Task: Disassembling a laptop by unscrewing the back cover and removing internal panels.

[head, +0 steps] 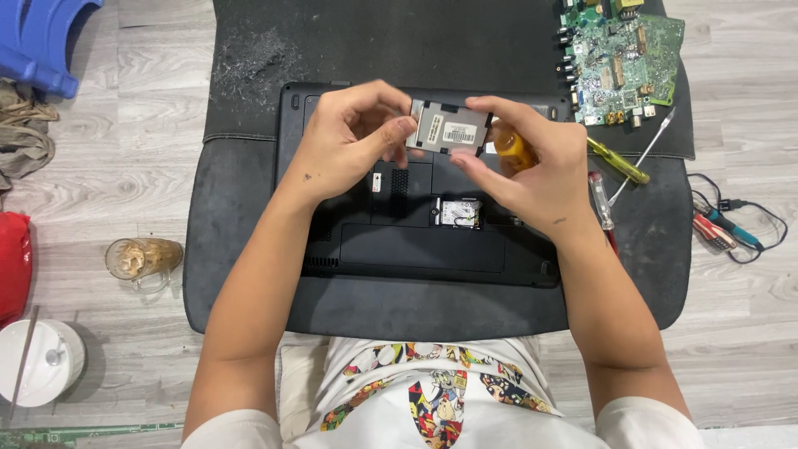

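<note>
Printed shirt (436, 391) nearest, then both hands above the upturned laptop (416, 249): left hand (345, 145) and right hand (532, 170) fingers pinch the drive caddy (446, 129) lifted clear of it, right also gripping an orange-handled screwdriver (513, 150); small card (459, 213) still seated.

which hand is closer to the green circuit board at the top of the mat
Right. The right hand is just below-left of the green circuit board; the left hand is farther off, across the small metal cover.
</note>
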